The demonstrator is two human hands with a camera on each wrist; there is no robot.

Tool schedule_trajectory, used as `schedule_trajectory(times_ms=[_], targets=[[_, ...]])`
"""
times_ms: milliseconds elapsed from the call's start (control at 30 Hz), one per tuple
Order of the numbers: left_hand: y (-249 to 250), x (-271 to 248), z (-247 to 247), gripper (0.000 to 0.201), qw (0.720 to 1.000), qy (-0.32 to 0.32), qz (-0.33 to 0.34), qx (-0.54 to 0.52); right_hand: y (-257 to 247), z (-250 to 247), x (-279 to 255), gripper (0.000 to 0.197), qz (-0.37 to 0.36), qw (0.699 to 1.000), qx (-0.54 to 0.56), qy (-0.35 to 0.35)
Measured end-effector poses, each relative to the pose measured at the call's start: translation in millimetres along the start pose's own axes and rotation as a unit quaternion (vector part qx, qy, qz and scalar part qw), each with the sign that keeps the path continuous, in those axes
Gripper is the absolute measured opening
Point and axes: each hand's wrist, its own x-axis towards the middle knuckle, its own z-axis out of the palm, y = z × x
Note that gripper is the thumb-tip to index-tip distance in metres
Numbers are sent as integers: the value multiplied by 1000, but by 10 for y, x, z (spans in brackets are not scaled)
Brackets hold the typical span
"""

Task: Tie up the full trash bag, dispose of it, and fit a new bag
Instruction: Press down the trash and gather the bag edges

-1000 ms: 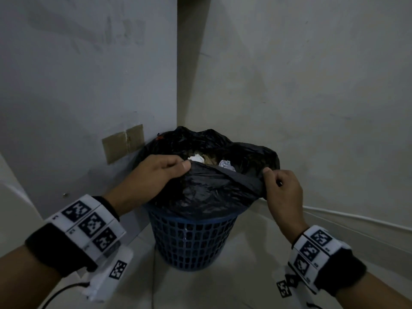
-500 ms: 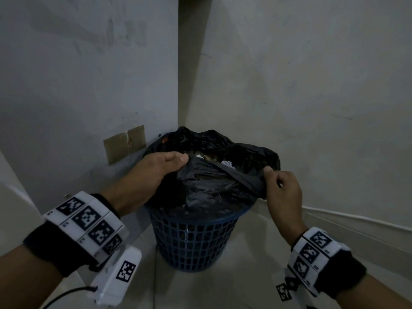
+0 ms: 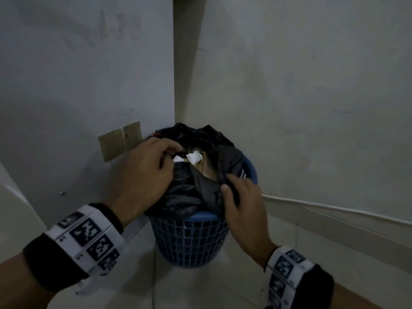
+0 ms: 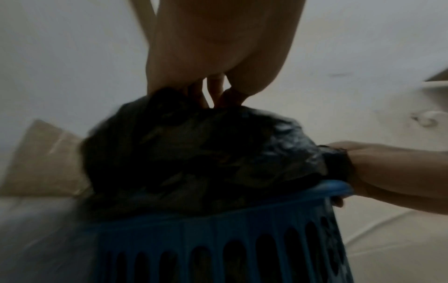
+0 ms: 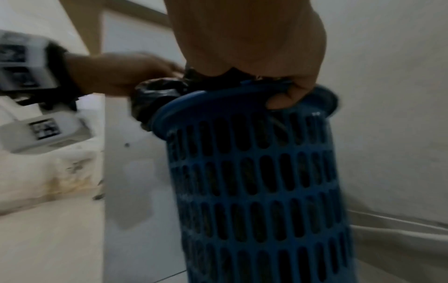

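Crinkled, glossy black trash bag (image 3: 185, 192) bulging from an upright, round blue plastic lattice bin (image 3: 189, 239) in the wall corner, mouth facing up, crumpled white paper (image 3: 194, 157) showing. Left hand (image 3: 142, 172) pinching the bag's far edge; right hand (image 3: 243, 204) gripping plastic at the near rim.

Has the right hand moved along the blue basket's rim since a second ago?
Yes. The right hand slid toward the near side of the blue plastic mesh basket, gripping the black trash bag.
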Motion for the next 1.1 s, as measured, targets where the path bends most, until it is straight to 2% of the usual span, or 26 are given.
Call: schedule_trajectory(times_ms=[67, 133, 233, 333, 433, 500, 600, 700, 767, 833, 900, 933, 1000, 1100], targets=[[167, -72, 87, 20, 999, -13, 42, -19, -181, 107, -123, 40, -14, 999, -20, -22], [276, -193, 207, 23, 996, -55, 48, -47, -314, 143, -201, 43, -21, 999, -4, -40], [244, -408, 363, 29, 992, -93, 38, -73, -403, 92, -277, 35, -21, 993, 108, -53], [71, -528, 412, 29, 994, -90, 40, -52, -438, -29, -284, 17, 19, 981, 192, -35], [-4, -555, 398, 24, 996, -68, 31, -41, -352, -126, -157, 13, 68, 978, 199, -1], [3, -555, 389, 35, 997, -59, 5, -53, -270, -176, -45, 14, 60, 983, 172, 16], [26, -542, 367, 55, 993, -102, -35, -43, -216, -262, 118, 10, 49, 983, 174, 41], [16, -520, 358, 53, 988, -153, -3, -9, -267, -316, 243, 31, 74, 982, 176, -12], [-37, -489, 349, 41, 987, -153, 6, -48, -300, -333, 335, 52, 137, 971, 187, -52], [-96, -459, 330, 37, 984, -143, -15, -106, -320, -370, 433, 64, 218, 949, 209, -93], [-113, -407, 301, 32, 974, -145, -68, -159, -327, -424, 492, 61, 244, 937, 209, -139], [-107, -381, 268, 25, 966, -142, -107, -190, -321, -447, 497, 55, 227, 941, 187, -166], [-145, -297, 212, 17, 943, -109, -192, -250, -299, -469, 470, 47, 141, 961, 89, -222], [-208, -112, 137, 22, 908, -34, -307, -284, -343, -449, 335, 26, 25, 957, -57, -282]])
